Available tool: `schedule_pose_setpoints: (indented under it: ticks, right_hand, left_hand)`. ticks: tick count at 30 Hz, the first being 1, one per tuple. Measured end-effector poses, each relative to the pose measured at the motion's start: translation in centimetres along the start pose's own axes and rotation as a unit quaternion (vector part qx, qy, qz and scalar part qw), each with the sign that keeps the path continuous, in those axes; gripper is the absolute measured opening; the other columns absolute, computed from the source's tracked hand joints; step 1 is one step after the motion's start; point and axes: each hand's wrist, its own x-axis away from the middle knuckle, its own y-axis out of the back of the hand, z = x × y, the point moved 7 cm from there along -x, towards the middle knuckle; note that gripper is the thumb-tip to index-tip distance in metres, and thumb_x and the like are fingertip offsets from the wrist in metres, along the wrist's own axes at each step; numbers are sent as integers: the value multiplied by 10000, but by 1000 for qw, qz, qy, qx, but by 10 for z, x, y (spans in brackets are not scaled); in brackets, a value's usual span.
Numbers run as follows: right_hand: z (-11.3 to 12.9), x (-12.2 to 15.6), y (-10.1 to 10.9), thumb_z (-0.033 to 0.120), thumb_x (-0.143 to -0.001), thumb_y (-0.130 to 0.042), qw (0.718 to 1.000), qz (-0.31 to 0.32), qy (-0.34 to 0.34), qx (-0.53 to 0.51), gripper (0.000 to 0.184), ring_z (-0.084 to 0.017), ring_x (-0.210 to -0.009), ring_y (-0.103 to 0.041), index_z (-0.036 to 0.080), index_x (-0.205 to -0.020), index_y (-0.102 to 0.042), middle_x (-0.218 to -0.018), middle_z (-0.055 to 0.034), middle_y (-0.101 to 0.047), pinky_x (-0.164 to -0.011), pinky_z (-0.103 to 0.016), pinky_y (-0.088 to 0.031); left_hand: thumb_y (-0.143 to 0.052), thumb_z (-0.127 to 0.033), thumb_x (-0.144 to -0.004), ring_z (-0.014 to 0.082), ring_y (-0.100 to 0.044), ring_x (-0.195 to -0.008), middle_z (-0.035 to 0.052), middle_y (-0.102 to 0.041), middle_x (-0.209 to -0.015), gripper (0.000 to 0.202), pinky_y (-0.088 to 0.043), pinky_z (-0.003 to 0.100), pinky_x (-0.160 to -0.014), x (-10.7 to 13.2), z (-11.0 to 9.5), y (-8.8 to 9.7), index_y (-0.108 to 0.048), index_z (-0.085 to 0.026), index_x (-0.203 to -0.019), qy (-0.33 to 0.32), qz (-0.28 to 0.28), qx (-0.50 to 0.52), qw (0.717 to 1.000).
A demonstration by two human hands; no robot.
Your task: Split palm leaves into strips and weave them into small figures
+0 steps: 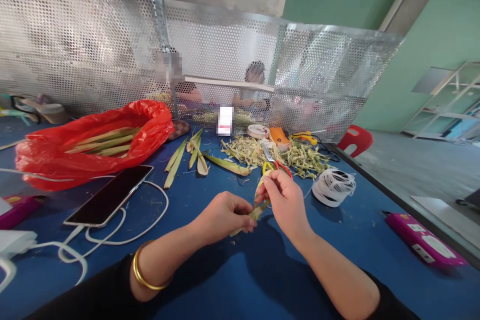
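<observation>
Between my two hands is a small pale-green piece of plant leaf or husk [257, 211], partly covered by fingers. My left hand [225, 217] pinches its lower end. With thumb and fingertips, my right hand [283, 200] grips the upper part, where a pale strip bends upward. Just beyond the right hand lie scissors [270, 156] with red and yellow handles, blades pointing away. Behind them spreads a heap of shredded pale-green strips [243, 151]. Several longer leaf pieces [176, 162] rest on the blue table left of the heap.
A red plastic bag [93, 160] of long leaves stands at left. Near it are a phone [110, 197] and white cables [165, 210]. A white twine roll [333, 188] and a purple packet [423, 240] sit right. Behind a perforated metal screen [221, 40] are two people.
</observation>
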Motion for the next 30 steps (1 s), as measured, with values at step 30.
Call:
schedule_pose_setpoints:
  ticks: [30]
  right_hand:
    - [-14, -3, -6, 407, -783, -600, 995, 24, -73, -59, 300, -102, -509, -432, 165, -612, -555, -532, 34, -489, -514, -232, -371]
  left_hand:
    - [-689, -386, -666, 108, -553, -517, 27, -641, -533, 278, -443, 224, -580, 2, -4, 10, -659, -129, -564, 14, -123, 143, 982]
